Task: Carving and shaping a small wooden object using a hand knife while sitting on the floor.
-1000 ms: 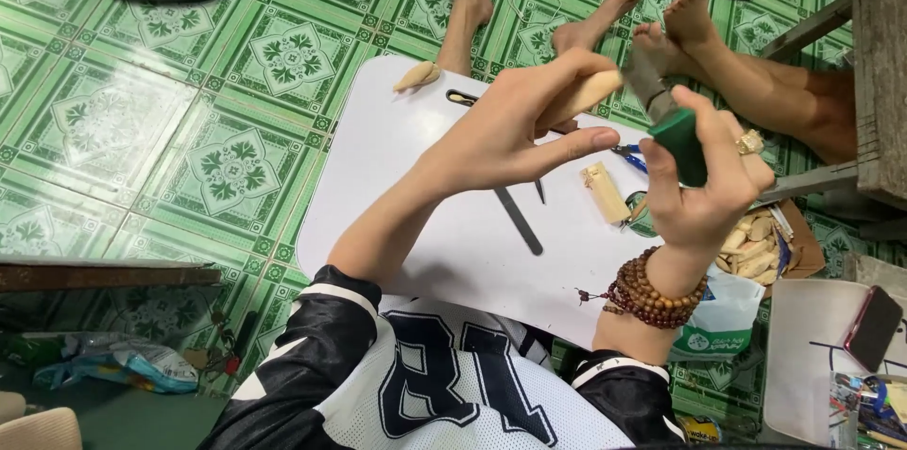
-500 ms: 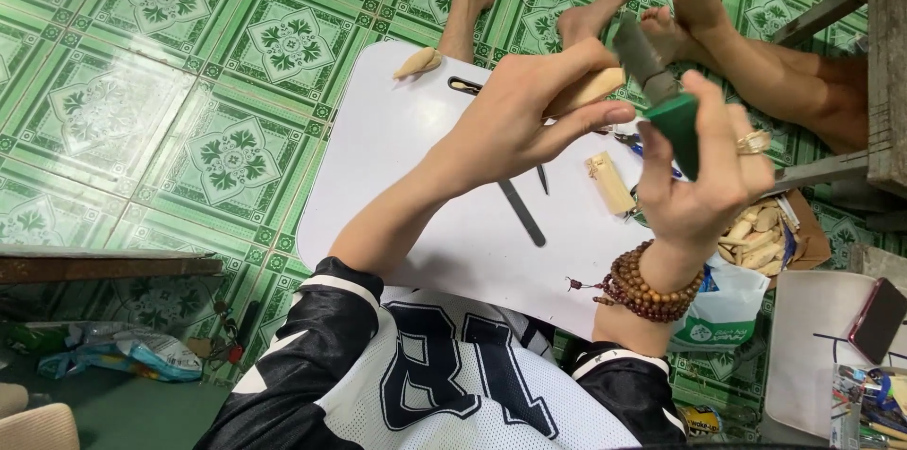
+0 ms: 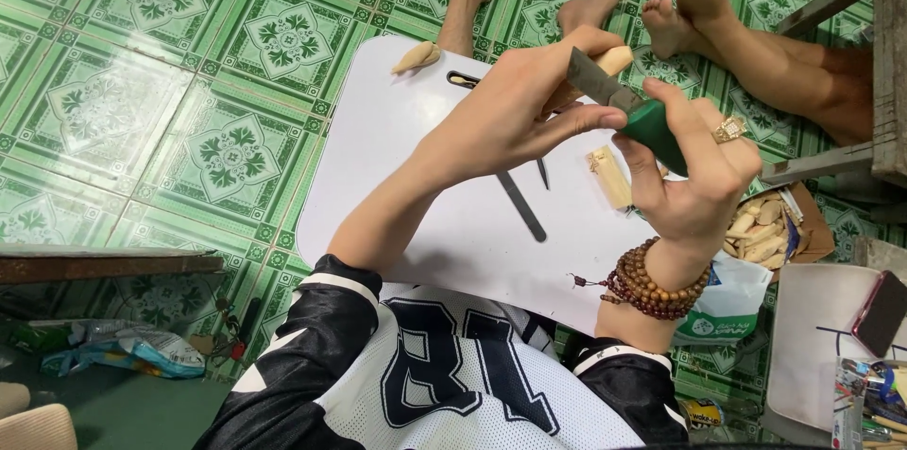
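Looks like mid-carve to me: the left hand (image 3: 510, 110) is clamped round a pale wood piece (image 3: 612, 61) held up over the white board (image 3: 397, 176); the right hand (image 3: 694, 176) grips a green-handled knife (image 3: 624, 105), blade laid on that wood. One shaped piece (image 3: 417, 56) sits at the board's far edge and a rough block (image 3: 610, 177) lies below the hands; a box of wood blanks (image 3: 761, 228) to the right looks untouched, so plenty left, I'd say.

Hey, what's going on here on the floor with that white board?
A person sits over a white board on the green tiled floor. Their left hand grips a pale wooden piece, while the right hand holds a green-handled knife with its blade laid against the wood. Another wooden piece and a dark file lie on the board. A box of wooden pieces sits nearby.
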